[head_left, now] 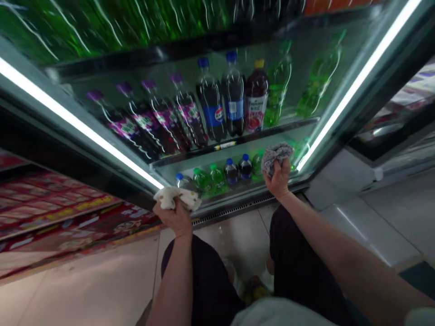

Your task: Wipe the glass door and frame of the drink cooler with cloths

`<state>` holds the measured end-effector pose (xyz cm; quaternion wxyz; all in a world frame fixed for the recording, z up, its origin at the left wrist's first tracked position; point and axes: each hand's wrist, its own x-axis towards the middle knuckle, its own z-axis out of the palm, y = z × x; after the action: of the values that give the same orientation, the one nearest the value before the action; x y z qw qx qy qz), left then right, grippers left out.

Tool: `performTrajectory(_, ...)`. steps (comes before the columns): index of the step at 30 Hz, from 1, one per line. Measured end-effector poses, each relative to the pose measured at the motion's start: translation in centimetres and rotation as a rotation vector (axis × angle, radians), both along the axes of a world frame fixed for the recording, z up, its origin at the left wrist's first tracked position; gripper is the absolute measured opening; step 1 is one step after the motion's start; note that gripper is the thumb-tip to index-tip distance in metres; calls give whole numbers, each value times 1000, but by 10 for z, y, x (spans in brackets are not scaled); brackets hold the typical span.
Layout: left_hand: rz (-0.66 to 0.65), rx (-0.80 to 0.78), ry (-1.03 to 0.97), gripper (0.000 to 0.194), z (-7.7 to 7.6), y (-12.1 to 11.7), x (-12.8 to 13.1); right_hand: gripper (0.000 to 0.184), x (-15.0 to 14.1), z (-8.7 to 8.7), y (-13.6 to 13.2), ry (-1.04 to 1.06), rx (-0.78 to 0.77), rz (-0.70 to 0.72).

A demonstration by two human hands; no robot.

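Note:
My left hand [176,217] is closed around a crumpled white cloth [176,197], held against the lower left corner of a drinks cooler's glass door [190,68]. My right hand [278,179] grips a bunched grey cloth [277,156] and presses it on the glass near the lower right, beside the lit door edge. Behind the glass stand purple-capped bottles [159,113], dark cola bottles [220,99] and green bottles [299,81]. Smaller bottles [224,174] fill the shelf below.
A vent grille [234,210] runs along the cooler's base. Red printed boxes [54,208] are stacked at the left. My knees in dark trousers [292,258] are bent over a pale tiled floor [84,285]. A white ledge [367,226] lies at the right.

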<state>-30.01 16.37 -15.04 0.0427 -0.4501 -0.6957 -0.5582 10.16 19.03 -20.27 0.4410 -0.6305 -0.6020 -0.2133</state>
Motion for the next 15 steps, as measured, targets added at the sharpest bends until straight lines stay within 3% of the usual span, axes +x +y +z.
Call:
performTrajectory(3,-162,-52,135,32,8,-2,18,67,-18,26,2,-85,65,11)
performTrajectory(7,-355,-202,319,36,11,-10,51,69,-57,88,14,-172,197,41)
performTrajectory(11,-446,-237,488,31,3,-8,75,62,-114,146,26,-262,326,96)
performTrajectory(15,-495,-212,627,29,-9,0,81,43,-166,171,34,-455,448,252)
